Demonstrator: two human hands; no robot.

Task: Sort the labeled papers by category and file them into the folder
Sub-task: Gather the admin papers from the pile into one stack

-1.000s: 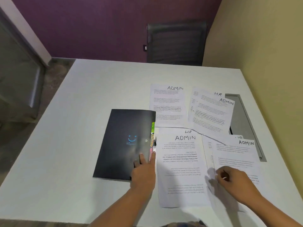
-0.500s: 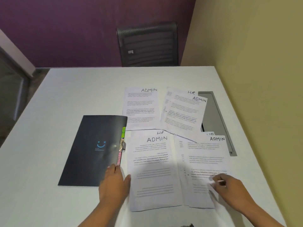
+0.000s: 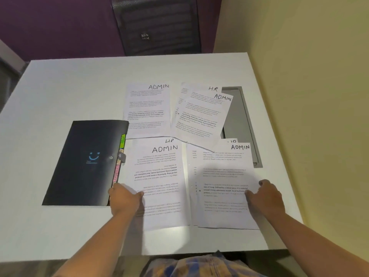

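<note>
Though the left hand [image 3: 124, 198] hides its grip, the right hand [image 3: 267, 196] pinches the right sheet [image 3: 225, 176].

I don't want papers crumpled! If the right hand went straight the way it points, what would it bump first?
The right hand points left and away over the near right ADMIN sheet it touches. Next, probably the near middle ADMIN sheet.

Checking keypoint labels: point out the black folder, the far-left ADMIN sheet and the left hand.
black folder [image 3: 79, 176], head view, middle of the front cover.
far-left ADMIN sheet [image 3: 147, 116], head view, centre of the printed page.
left hand [image 3: 124, 198], head view, back of the hand.
</note>
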